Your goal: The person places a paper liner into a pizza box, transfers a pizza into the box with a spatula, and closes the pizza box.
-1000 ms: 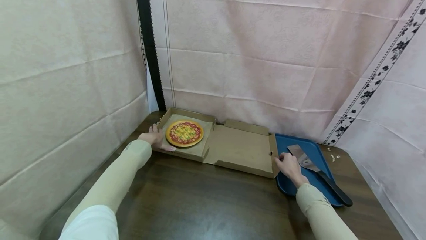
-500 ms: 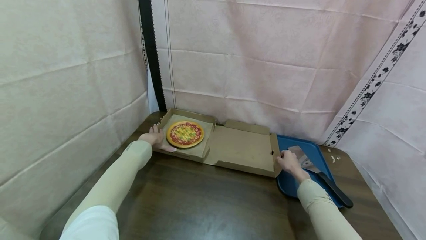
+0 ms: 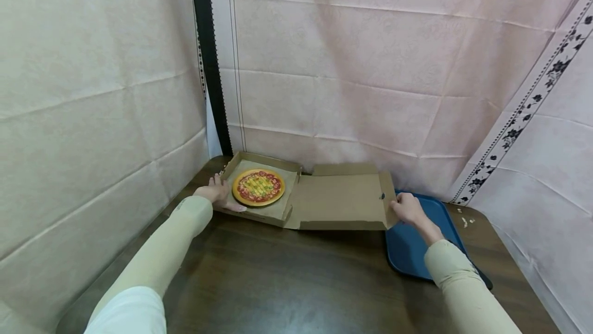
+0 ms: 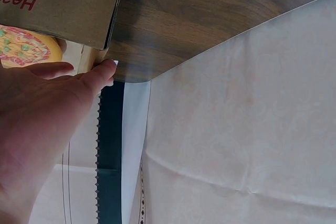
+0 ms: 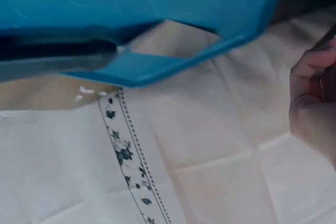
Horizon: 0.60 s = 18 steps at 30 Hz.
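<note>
A cardboard pizza box lies unfolded at the back of the table, its base (image 3: 268, 159) on the left and its lid (image 3: 340, 199) on the right. A round pizza (image 3: 258, 188) rests on paper in the base. My left hand (image 3: 216, 193) lies against the base's front left corner, fingers along the side wall and thumb along the front; in the left wrist view a finger touches the wall's edge. With my right hand (image 3: 411, 211) I grip the lid's right-hand flap, which is raised off the table. In the right wrist view only part of that hand shows.
A blue tray (image 3: 407, 257) stands to the right, beneath my right forearm. On it lies a spatula with a metal blade (image 5: 173, 39) and black handle (image 5: 58, 56), mostly hidden in the head view. Small white scraps (image 3: 465, 222) lie beyond it. Cloth curtains (image 3: 370, 76) enclose the table.
My right hand has taken hold of the lid's right flap and lifted it, moving slightly up and right. The lid now tilts upward. My left hand and the pizza have stayed in place.
</note>
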Available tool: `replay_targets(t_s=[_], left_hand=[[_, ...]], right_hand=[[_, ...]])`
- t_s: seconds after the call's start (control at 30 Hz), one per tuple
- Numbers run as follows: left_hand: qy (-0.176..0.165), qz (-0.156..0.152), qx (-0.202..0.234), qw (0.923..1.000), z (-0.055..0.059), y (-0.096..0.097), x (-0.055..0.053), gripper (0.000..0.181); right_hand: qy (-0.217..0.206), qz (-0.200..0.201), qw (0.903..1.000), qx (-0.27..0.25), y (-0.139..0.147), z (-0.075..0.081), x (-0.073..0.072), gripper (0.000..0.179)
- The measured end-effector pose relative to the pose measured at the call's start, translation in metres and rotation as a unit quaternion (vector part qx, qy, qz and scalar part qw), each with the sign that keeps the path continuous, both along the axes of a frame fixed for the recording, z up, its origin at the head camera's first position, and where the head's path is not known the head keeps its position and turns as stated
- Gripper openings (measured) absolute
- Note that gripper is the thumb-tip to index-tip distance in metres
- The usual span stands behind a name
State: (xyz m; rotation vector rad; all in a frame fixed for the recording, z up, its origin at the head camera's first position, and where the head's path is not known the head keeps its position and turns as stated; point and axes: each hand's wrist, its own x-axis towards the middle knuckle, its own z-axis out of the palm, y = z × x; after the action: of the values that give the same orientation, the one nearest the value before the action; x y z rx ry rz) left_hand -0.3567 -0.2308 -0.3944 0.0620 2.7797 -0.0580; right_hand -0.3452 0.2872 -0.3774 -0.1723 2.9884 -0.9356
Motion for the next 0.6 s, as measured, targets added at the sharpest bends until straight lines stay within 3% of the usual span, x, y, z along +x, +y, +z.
replay_targets(t_s=[0.6], left_hand=[[0.003, 0.008, 0.007, 0.9999, -0.002, 0.002, -0.002, 0.109]], right_hand=[[0.019, 0.021, 0.9982, -0.052, -0.044, 0.087, -0.012, 0.019]])
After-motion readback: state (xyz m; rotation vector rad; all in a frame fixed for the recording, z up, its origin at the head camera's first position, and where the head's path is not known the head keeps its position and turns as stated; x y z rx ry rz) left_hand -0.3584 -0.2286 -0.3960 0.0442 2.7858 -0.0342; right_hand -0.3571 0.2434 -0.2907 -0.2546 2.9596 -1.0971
